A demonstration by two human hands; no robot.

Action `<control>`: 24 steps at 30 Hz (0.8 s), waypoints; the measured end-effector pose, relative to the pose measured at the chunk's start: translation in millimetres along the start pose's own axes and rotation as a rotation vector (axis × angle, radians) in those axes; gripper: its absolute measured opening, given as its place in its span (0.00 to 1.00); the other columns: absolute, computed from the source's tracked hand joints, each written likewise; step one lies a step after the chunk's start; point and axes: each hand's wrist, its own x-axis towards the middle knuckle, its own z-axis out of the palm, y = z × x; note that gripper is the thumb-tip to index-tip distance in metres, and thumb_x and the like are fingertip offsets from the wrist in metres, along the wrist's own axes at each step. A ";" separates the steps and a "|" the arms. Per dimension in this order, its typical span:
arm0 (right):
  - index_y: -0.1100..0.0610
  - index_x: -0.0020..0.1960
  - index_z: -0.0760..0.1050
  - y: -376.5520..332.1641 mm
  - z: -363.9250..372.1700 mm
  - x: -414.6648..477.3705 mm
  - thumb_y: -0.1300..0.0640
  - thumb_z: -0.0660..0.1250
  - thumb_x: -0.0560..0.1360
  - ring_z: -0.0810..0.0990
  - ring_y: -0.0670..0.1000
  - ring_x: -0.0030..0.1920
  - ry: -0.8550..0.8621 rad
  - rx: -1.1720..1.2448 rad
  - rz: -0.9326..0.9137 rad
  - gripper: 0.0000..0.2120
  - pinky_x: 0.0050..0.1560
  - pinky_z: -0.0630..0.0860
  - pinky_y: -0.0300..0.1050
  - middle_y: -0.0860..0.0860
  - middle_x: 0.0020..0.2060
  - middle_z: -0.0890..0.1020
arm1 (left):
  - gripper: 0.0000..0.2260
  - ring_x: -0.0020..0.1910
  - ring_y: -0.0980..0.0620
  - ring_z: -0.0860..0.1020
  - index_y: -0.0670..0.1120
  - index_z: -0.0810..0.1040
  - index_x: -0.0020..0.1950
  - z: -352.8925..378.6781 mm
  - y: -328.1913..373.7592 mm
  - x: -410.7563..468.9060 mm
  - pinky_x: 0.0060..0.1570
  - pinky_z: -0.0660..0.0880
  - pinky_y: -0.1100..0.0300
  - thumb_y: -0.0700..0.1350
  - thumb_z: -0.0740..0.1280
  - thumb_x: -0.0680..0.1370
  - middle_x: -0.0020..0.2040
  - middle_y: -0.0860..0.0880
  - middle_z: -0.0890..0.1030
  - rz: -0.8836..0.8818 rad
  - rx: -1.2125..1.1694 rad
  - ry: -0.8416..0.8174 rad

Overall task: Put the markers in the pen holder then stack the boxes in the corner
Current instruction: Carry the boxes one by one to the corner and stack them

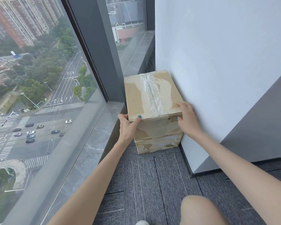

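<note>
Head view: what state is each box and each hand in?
top box: taped shut, stacked on lower box, beside wall.
lower box: on carpet in corner, under top box.
left hand: grips top box's near-left corner.
right hand: holds top box's near-right corner.

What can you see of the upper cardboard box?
The brown cardboard upper box is shut, its top seam sealed with crinkled clear tape amid torn pale patches. It sits on a second cardboard box in the corner, beside the white wall. The left hand and right hand grip its near corners.
</note>
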 end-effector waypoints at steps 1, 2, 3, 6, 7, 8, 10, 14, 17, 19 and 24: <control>0.58 0.74 0.58 1.6 0.8 -0.2 0.71 0.60 0.73 0.61 0.56 0.74 0.009 0.019 -0.004 0.31 0.72 0.58 0.47 0.56 0.74 0.61 | 0.26 0.56 0.47 0.76 0.45 0.61 0.55 -0.8 -0.5 0.2 0.57 0.75 0.46 0.58 0.68 0.70 0.52 0.50 0.71 0.003 -0.009 -0.008; 0.59 0.75 0.54 2.6 1.7 -1.0 0.70 0.61 0.74 0.62 0.56 0.74 0.023 0.053 0.016 0.33 0.73 0.60 0.49 0.56 0.74 0.61 | 0.28 0.58 0.48 0.76 0.45 0.61 0.57 -1.9 -1.3 0.4 0.57 0.75 0.47 0.59 0.69 0.69 0.55 0.48 0.72 0.009 -0.019 -0.021; 0.60 0.76 0.50 4.0 3.5 -2.1 0.68 0.62 0.75 0.62 0.56 0.74 0.039 0.092 0.061 0.34 0.72 0.62 0.52 0.56 0.75 0.61 | 0.31 0.59 0.49 0.75 0.46 0.61 0.59 -3.3 -3.0 1.0 0.59 0.75 0.47 0.61 0.70 0.68 0.58 0.48 0.72 0.011 -0.032 -0.037; 0.61 0.76 0.49 9.4 11.4 -8.3 0.65 0.65 0.75 0.67 0.59 0.71 0.083 0.164 0.182 0.35 0.68 0.68 0.54 0.58 0.73 0.65 | 0.41 0.63 0.51 0.75 0.50 0.57 0.69 -6.9 -14.9 -2.3 0.62 0.75 0.50 0.59 0.76 0.65 0.66 0.48 0.71 -0.008 -0.075 -0.118; 0.62 0.74 0.52 11.9 15.1 -10.0 0.65 0.65 0.75 0.69 0.60 0.68 0.093 0.185 0.210 0.32 0.64 0.70 0.53 0.58 0.70 0.69 | 0.42 0.63 0.51 0.74 0.50 0.56 0.71 -7.6 -20.8 -4.4 0.61 0.75 0.52 0.54 0.77 0.66 0.67 0.49 0.70 -0.019 -0.082 -0.155; 0.62 0.71 0.56 14.2 18.4 -12.1 0.65 0.65 0.74 0.72 0.60 0.66 0.095 0.205 0.240 0.29 0.61 0.71 0.53 0.59 0.67 0.71 | 0.42 0.63 0.51 0.74 0.50 0.55 0.72 -7.8 -27.9 -5.9 0.60 0.75 0.54 0.50 0.78 0.67 0.67 0.49 0.70 -0.035 -0.074 -0.187; 0.62 0.67 0.60 20.6 26.6 -16.0 0.64 0.66 0.74 0.74 0.60 0.63 0.082 0.232 0.302 0.25 0.59 0.72 0.52 0.59 0.63 0.74 | 0.40 0.63 0.51 0.73 0.47 0.54 0.73 -6.5 -42.5 -7.5 0.60 0.74 0.55 0.44 0.76 0.70 0.69 0.47 0.70 -0.081 -0.011 -0.201; 0.64 0.65 0.64 39.7 43.8 -21.3 0.62 0.67 0.75 0.77 0.61 0.61 0.025 0.248 0.418 0.21 0.58 0.74 0.52 0.62 0.62 0.76 | 0.31 0.65 0.46 0.72 0.42 0.59 0.74 1.3 -65.2 -5.2 0.63 0.70 0.54 0.41 0.71 0.75 0.71 0.45 0.70 -0.207 0.184 -0.197; 0.66 0.66 0.63 53.1 57.3 -23.1 0.61 0.67 0.75 0.76 0.61 0.61 -0.042 0.229 0.473 0.23 0.59 0.74 0.52 0.63 0.63 0.76 | 0.24 0.64 0.45 0.73 0.43 0.67 0.71 7.7 -79.3 -0.7 0.56 0.71 0.56 0.45 0.68 0.77 0.67 0.46 0.74 -0.231 0.320 -0.247; 0.66 0.67 0.62 58.7 65.1 -23.8 0.60 0.66 0.76 0.76 0.61 0.62 -0.065 0.239 0.503 0.23 0.59 0.73 0.50 0.63 0.63 0.75 | 0.19 0.59 0.42 0.77 0.43 0.70 0.68 11.0 -87.7 3.6 0.54 0.76 0.51 0.46 0.66 0.78 0.63 0.44 0.76 -0.239 0.385 -0.270; 0.65 0.69 0.62 64.5 81.4 -28.9 0.61 0.68 0.74 0.74 0.61 0.63 -0.079 0.245 0.535 0.27 0.60 0.71 0.49 0.61 0.64 0.73 | 0.13 0.46 0.45 0.79 0.42 0.76 0.62 20.4 -103.6 4.0 0.46 0.78 0.51 0.43 0.63 0.78 0.54 0.42 0.82 -0.272 0.303 -0.252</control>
